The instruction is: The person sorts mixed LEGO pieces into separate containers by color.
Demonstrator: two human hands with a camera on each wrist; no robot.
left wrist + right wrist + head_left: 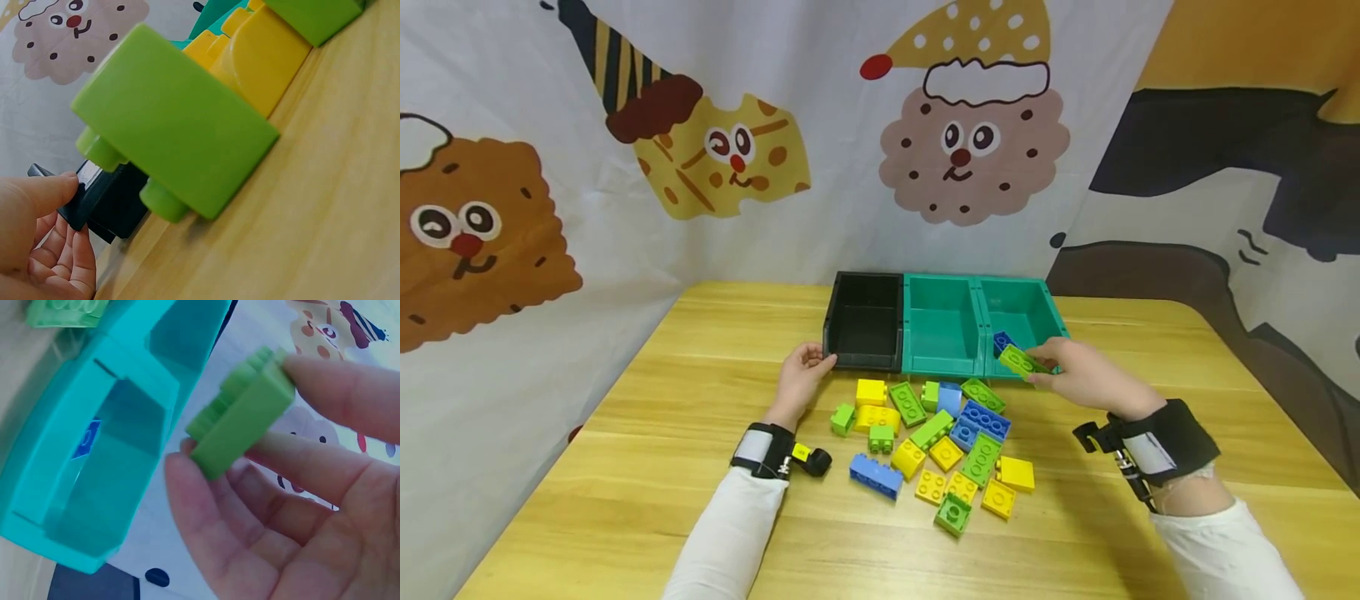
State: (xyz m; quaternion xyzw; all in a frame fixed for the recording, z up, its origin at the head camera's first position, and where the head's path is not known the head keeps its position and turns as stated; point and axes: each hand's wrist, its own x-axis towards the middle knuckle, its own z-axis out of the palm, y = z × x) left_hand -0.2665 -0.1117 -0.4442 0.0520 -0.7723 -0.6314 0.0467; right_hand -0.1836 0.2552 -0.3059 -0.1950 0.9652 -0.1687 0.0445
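Right fingers (197,512): curled, pinching a green brick (247,419);
Green brick: at their left, by the front rim of the right teal bin (1022,302); long axis slanted; right hand (1090,377) nearer;
Left fingers (81,262): pinching the black bin's (865,312) near-left corner

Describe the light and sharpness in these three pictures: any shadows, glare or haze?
Head view: bright light, a soft shadow left of the right sleeve, a pale sheen low on the wooden table; left wrist view: wood grain soft, a faint shadow under the large two-stud green building brick; right wrist view: bluish and hazy, the green studded building brick at upper left washed out.
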